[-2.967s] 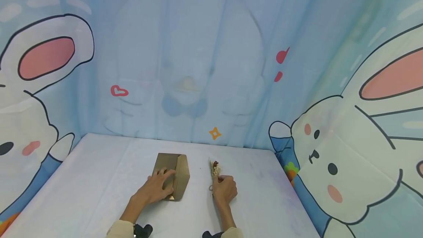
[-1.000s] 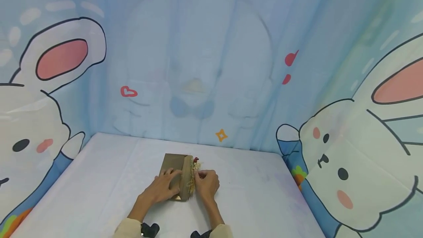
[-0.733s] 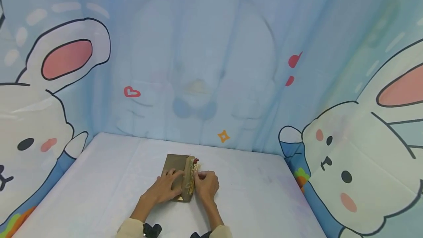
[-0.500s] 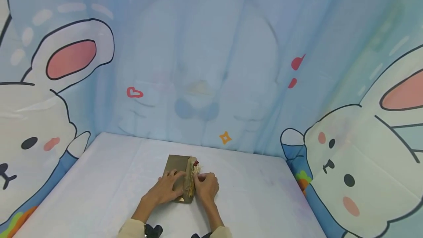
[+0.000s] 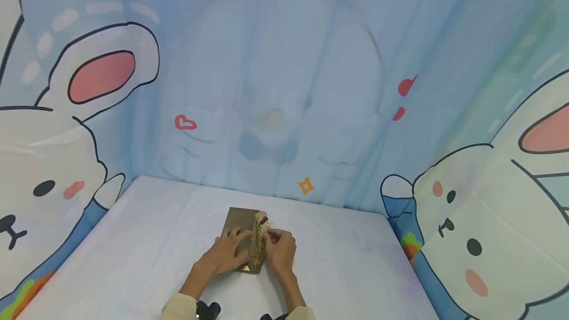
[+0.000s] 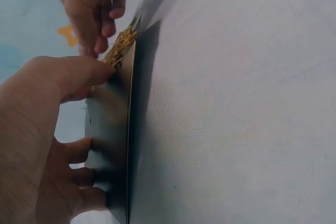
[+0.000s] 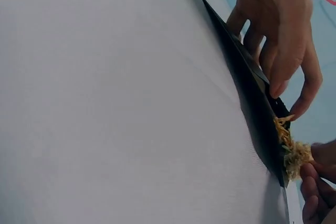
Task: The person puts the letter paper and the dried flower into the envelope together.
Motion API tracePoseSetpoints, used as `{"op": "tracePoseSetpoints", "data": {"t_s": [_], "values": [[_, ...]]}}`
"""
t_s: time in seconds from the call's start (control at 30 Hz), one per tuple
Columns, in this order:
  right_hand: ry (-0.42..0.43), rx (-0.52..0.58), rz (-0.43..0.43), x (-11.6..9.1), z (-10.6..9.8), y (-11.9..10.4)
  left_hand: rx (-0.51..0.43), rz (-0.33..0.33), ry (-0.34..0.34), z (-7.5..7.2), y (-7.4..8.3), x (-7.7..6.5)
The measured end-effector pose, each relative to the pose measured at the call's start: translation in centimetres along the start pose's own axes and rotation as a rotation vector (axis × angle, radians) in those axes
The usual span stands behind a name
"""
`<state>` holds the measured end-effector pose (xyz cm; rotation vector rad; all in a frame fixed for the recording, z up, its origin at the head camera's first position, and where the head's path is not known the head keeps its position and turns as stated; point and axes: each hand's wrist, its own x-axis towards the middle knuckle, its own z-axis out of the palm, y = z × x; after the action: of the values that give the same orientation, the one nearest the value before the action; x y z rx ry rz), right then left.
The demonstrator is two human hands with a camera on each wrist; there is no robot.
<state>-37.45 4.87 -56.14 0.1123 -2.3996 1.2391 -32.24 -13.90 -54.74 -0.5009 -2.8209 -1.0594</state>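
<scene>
A gold-brown paper envelope (image 5: 240, 217) lies on the white table with its flap out to the right. My left hand (image 5: 226, 253) rests on its body, fingers spread, with thumb and index finger beside the fold. Pinched in my right hand (image 5: 280, 251) is a small bunch of dried flowers (image 5: 264, 225), with red and cream heads at the far end. Its straw-coloured stems (image 6: 121, 45) lie along the flap in the left wrist view. From the right wrist, the cream heads (image 7: 296, 158) show at my right fingertips, and part of that hand is outside the frame.
White cloth covers the table (image 5: 338, 260). Behind it hangs a light blue curtain (image 5: 284, 63) with rabbit drawings, meeting the table's far edge. Dark wrist cameras (image 5: 208, 310) sit at both cuffs, near the front of the table.
My right hand has brought the dried flowers leftward from the table onto the envelope's flap. The left hand stays on the envelope. The head view has shifted slightly.
</scene>
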Motion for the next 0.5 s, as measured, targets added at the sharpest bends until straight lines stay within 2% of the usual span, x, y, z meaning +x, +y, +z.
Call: {"op": "tracePoseSetpoints", "data": {"t_s": [0.1,0.2,0.33,0.43,0.5], "values": [[-0.097,0.021,-0.026,0.2,0.1,-0.1,0.008,0.0,0.007,-0.1,-0.2,0.0],[-0.152,0.014,-0.03,0.1,0.4,-0.1,0.012,0.006,0.008,-0.2,-0.3,0.0],[-0.152,0.03,-0.064,0.0,0.9,0.1,0.014,0.02,0.005,-0.1,-0.4,-0.1],[-0.117,0.055,-0.161,0.2,1.5,1.0,0.019,0.03,0.012,-0.1,-0.3,0.0],[-0.098,0.064,-0.186,0.4,1.8,1.2,0.025,0.037,0.019,-0.2,-0.2,0.1]]}}
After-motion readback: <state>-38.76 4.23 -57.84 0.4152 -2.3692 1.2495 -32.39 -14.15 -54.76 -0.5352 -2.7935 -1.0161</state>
